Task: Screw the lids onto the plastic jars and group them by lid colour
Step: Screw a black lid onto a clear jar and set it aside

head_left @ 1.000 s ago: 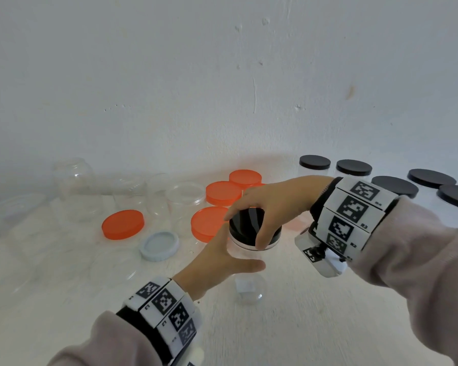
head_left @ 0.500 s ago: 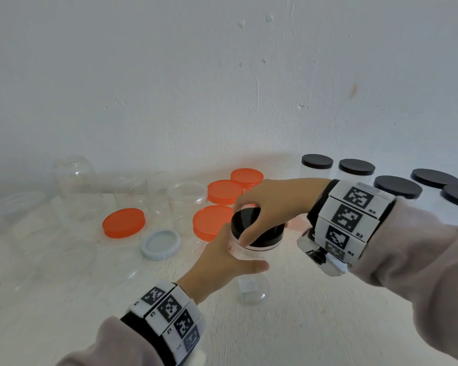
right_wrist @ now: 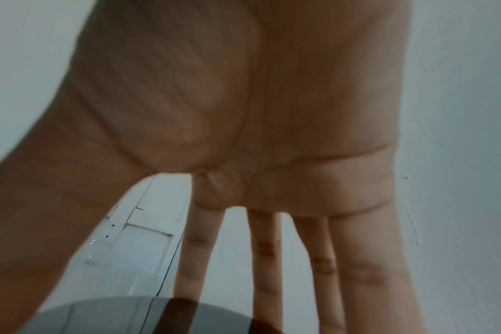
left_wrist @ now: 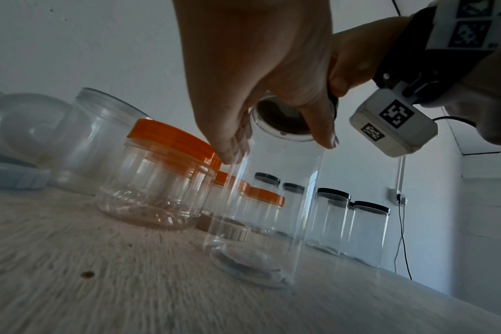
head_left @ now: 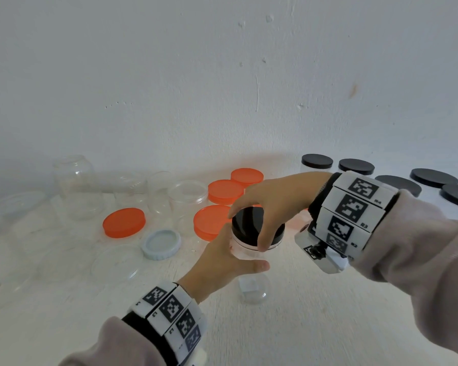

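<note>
Item: jar [head_left: 251, 262], centre frame, upright on the surface [head_left: 315, 326]. My left hand [head_left: 222, 262] wraps its body to stop it spinning; my right hand [head_left: 273, 204] clasps the black lid [head_left: 251, 225] from above to screw it down. Versus half a second ago: right fingers shifted round the rim; jar in place.

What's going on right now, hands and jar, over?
Left hand grips clear jar standing on the table. Right hand grips black lid on top. Orange-lidded jar stands close beside; nothing blocking.
</note>
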A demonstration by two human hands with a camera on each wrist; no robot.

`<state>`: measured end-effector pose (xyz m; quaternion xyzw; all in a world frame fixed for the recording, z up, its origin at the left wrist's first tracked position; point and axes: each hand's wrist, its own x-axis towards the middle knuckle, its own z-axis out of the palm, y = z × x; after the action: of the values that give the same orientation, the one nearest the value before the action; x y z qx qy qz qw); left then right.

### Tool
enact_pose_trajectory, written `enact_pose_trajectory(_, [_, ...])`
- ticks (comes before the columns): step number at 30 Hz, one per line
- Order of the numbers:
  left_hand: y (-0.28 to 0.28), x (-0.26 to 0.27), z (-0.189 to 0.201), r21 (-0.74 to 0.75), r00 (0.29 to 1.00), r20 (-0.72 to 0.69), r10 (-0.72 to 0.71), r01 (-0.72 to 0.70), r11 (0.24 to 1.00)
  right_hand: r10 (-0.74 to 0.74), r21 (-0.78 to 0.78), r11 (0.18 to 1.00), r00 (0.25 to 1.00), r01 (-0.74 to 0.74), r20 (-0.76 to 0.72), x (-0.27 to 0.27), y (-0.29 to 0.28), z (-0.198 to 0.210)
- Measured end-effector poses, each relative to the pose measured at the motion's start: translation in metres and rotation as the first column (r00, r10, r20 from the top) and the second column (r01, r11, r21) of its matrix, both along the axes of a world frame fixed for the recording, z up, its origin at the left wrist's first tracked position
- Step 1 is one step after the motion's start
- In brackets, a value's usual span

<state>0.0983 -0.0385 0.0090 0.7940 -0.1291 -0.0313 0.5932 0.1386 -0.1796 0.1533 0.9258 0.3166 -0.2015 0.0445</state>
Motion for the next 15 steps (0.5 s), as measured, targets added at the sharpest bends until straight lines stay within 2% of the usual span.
enact_pose_trajectory(7, [0.000, 0.000, -0.001, 0.006, 1.000, 0.013, 0.003, -0.003, 1.000, -0.037, 0.040, 0.999, 0.999, 0.036, 0.015, 0.002, 0.000, -0.004])
enact_pose_trajectory(15, [0.000, 0.001, -0.005, 0.014, 0.999, 0.018, 0.035, -0.035, 0.999, -0.126, 0.099, 0.988, 0.987, 0.116, 0.100, 0.001, -0.002, -0.017])
